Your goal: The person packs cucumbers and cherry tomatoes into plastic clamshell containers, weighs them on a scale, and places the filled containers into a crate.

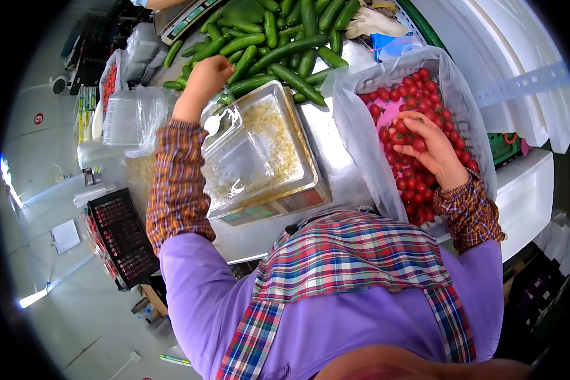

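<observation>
At far left, clear containers (119,120) stand stacked beside crumpled plastic. Next, the left hand (204,83) reaches over the upper end of a clear plastic container (237,155), its fingers curled inward; I cannot tell whether this grip holds the rim. The container rests over a metal pan (297,130) with yellowish residue. Behind the pan, cucumbers (250,41) lie heaped. Bare steel tabletop (328,142) shows between the pan and a lined crate (343,120) of small red tomatoes (418,189). Above these, the right hand (429,142) has its grip closed around a few tomatoes (418,145).
</observation>
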A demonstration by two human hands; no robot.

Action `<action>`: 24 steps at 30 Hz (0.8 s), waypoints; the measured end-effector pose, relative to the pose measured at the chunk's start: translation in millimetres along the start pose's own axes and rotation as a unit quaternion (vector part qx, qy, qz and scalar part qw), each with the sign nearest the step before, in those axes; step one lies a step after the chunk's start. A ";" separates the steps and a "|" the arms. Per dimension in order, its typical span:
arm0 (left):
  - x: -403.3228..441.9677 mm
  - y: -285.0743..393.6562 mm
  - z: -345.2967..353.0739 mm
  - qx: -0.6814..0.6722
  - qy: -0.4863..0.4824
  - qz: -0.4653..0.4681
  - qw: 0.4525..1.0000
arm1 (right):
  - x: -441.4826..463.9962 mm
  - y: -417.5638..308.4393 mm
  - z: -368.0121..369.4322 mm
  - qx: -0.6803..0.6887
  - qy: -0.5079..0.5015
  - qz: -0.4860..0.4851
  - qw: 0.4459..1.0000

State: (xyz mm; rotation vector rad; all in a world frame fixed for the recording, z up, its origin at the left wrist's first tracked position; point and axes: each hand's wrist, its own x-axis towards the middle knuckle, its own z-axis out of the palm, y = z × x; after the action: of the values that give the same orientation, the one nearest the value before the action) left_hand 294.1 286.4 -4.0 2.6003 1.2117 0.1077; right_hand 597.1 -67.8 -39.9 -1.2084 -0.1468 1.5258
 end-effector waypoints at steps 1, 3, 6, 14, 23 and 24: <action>12.9 -3.1 7.4 0.044 0.016 0.017 0.999 | 1.2 -1.2 0.1 0.003 0.005 0.000 1.000; 31.4 2.7 23.0 0.134 -0.023 -0.014 0.991 | 2.2 -2.8 0.3 0.007 0.000 0.003 1.000; 49.9 4.8 51.4 0.247 -0.043 -0.009 0.968 | 1.6 -3.6 2.8 0.002 -0.004 0.011 1.000; 58.5 -10.9 26.5 -0.032 -0.010 -0.039 0.999 | -1.6 -6.6 -0.3 0.000 -0.019 -0.015 1.000; -7.7 41.2 -29.3 -0.711 0.009 0.075 0.699 | -5.6 -3.0 0.5 -0.039 -0.026 -0.031 0.998; -26.1 45.5 -32.9 -0.696 0.012 0.058 0.716 | -3.8 -1.2 -2.1 -0.044 -0.024 -0.032 0.998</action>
State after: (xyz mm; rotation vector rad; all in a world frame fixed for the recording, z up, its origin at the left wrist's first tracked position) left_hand 305.0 245.6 41.3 1.2685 0.4949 0.7447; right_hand 598.9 -71.4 -37.9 -1.2255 -0.2848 1.5064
